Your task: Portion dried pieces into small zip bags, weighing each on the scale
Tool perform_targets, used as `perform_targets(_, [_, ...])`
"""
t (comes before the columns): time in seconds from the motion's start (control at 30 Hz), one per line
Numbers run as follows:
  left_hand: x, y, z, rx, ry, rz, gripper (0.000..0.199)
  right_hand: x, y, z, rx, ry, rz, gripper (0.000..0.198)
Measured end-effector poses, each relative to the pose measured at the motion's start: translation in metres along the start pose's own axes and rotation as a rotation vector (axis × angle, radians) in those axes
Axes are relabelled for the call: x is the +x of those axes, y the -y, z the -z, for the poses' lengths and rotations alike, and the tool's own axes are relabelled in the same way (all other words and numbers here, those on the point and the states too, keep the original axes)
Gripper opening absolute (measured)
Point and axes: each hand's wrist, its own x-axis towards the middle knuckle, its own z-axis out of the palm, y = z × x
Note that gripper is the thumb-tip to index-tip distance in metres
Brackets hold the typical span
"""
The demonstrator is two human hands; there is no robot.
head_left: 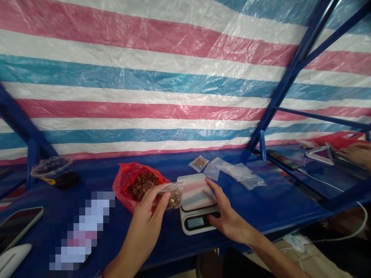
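Observation:
My left hand (150,212) pinches a small clear zip bag (174,196) partly filled with brown, seed-like pieces. The bag is held up beside the left edge of a white digital scale (185,226), whose platform bears nothing. My right hand (227,214) grips the scale's right side, fingers along the platform edge and thumb on the dark front panel near the display. Behind my left hand, an open red plastic bag (123,183) holds a heap of brown dried pieces (142,183) and a small clear scoop or cup (148,185).
A filled zip bag (199,163) and several flat clear bags (239,172) lie behind the scale on the blue table (278,204). A plastic cup of dark liquid (62,177) and a phone (20,224) stand left. Another person's hand (358,154) is at far right, beyond a blue frame post (275,104).

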Motion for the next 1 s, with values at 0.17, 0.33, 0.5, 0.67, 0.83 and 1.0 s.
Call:
perform_targets(0.17, [-0.003, -0.002, 0.001, 0.056, 0.003, -0.032, 0.035, 0.000, 0.006, 0.005, 0.152, 0.001, -0.037, 0.104])
perform_targets(0.33, [-0.006, -0.003, 0.004, 0.073, 0.016, -0.063, 0.033, 0.002, 0.000, 0.017, 0.295, -0.024, -0.040, 0.107])
perform_targets(0.5, [-0.008, -0.002, 0.009, 0.101, 0.028, -0.063, 0.033, 0.010, -0.003, 0.024, 0.297, 0.044, 0.086, 0.109])
perform_targets(0.67, [-0.010, -0.001, 0.012, 0.122, 0.023, -0.080, 0.031, 0.012, 0.000, 0.026, 0.193, 0.117, 0.125, 0.112])
perform_targets(0.83, [-0.012, -0.002, 0.013, 0.123, 0.028, -0.108, 0.028, 0.012, -0.003, 0.028, 0.070, 0.141, 0.132, 0.112])
perform_targets(1.0, [-0.012, 0.000, 0.011, 0.130, 0.064, -0.098, 0.029, 0.010, -0.009, 0.029, 0.052, 0.142, 0.138, 0.111])
